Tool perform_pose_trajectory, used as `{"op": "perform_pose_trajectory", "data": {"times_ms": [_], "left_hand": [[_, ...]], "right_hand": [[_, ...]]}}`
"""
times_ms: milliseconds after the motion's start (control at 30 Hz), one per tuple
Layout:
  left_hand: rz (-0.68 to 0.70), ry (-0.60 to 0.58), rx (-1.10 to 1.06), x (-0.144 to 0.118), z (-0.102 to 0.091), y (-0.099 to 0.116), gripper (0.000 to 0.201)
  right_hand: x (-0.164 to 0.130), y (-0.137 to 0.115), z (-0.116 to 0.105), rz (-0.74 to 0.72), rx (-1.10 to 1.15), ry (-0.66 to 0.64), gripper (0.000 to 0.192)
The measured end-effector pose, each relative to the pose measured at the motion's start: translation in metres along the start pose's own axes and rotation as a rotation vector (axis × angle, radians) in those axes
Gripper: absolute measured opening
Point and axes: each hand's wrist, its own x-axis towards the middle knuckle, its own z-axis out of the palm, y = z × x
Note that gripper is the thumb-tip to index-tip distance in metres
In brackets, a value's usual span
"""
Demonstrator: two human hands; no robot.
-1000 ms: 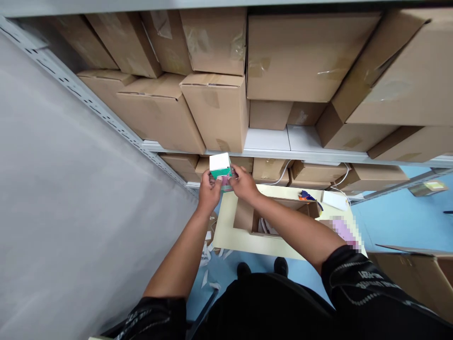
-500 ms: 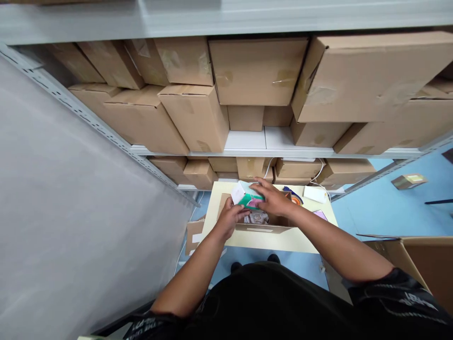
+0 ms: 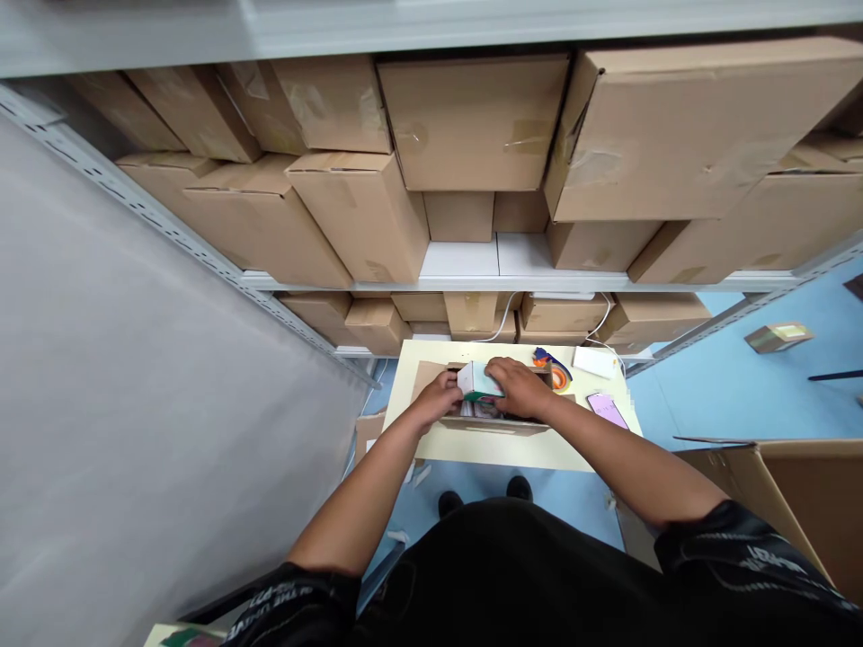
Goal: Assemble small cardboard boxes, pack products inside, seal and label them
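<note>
Lowered since a second ago: small white-and-green carton [image 3: 477, 381], now at the open brown cardboard box [image 3: 495, 422].
Both left hand [image 3: 441, 398] and right hand [image 3: 519, 386] clasped around it; not yet released inside.

The right hand [image 3: 516, 386] lies over the small white and green box [image 3: 475, 379], hiding its right end and whatever is printed there. Below the grip, the open carton [image 3: 495, 420] shows only a blurred jumble; its contents can't be made out. Right of the grip, the phone [image 3: 607, 410] screen is smeared. The big carton [image 3: 796, 503] is cut off by the frame.
</note>
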Motion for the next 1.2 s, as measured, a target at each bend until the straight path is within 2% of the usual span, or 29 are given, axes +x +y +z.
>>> {"op": "perform_pose_trajectory", "data": {"times_ms": [100, 233, 367, 500, 600, 733, 833, 900, 1033, 1133, 1200], "left_hand": [[0.197, -0.059, 0.094, 0.0, -0.003, -0.001, 0.077], [0.313, -0.106, 0.171, 0.003, -0.011, -0.005, 0.088], [0.396, -0.102, 0.314, 0.01, -0.016, -0.008, 0.087], [0.418, -0.101, 0.512, 0.02, -0.014, -0.009, 0.091], [0.497, -0.099, 0.621, 0.028, -0.012, -0.01, 0.086], [0.602, -0.118, 0.67, 0.033, -0.013, -0.01, 0.07], [0.596, -0.124, 0.658, 0.033, -0.018, -0.009, 0.067], [0.571, -0.123, 0.642, 0.034, -0.023, -0.01, 0.065], [0.516, -0.136, 0.645, 0.042, -0.032, -0.015, 0.064], [0.495, -0.144, 0.689, 0.051, -0.033, -0.017, 0.061], [0.484, -0.17, 0.799, 0.057, -0.031, -0.015, 0.059]], "right_hand": [[-0.007, -0.004, -0.004, -0.068, -0.118, 0.033, 0.052], [-0.013, -0.008, -0.012, -0.091, -0.187, -0.002, 0.052], [-0.011, -0.009, -0.009, -0.091, -0.191, -0.11, 0.05], [-0.004, -0.007, 0.001, -0.09, -0.19, -0.139, 0.05], [0.0, -0.007, 0.005, -0.105, -0.188, -0.149, 0.05], [-0.003, -0.002, 0.005, -0.07, -0.124, -0.13, 0.071], [-0.015, 0.01, 0.0, 0.048, -0.105, -0.117, 0.089], [-0.026, 0.021, -0.002, 0.124, -0.124, -0.123, 0.09], [-0.04, 0.034, -0.004, 0.176, -0.174, -0.172, 0.076], [-0.039, 0.032, -0.002, 0.191, -0.237, -0.222, 0.064], [-0.033, 0.027, 0.0, 0.204, -0.287, -0.265, 0.059]]}}
